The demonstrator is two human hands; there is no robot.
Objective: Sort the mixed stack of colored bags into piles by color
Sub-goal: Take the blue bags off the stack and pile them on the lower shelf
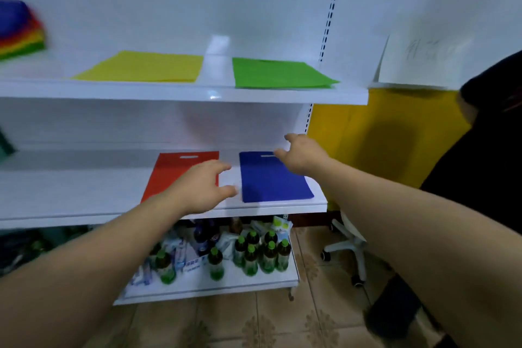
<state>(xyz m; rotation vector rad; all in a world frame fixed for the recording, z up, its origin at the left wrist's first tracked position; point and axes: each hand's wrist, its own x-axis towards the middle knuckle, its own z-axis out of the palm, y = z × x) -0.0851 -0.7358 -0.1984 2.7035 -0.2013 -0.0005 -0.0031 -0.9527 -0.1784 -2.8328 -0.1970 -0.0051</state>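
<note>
Step in hand, by my judgement: squaring flat royal-blue fabric bag [271, 181] on white middle shelf [84, 195], just beside flat red fabric bag [175, 167]. Doing it well means keeping gap between colours, edges lying parallel to shelf lip. Left hand [202, 186] hovering over red bag's right edge, fingers loosely apart, gripping nothing. Right hand [303, 157] reaching over blue bag's far corner, fingers relaxed, empty; contact unclear. Blurred multicoloured bag stack [19, 28] sitting on white upper shelf [169, 92], far left
</note>
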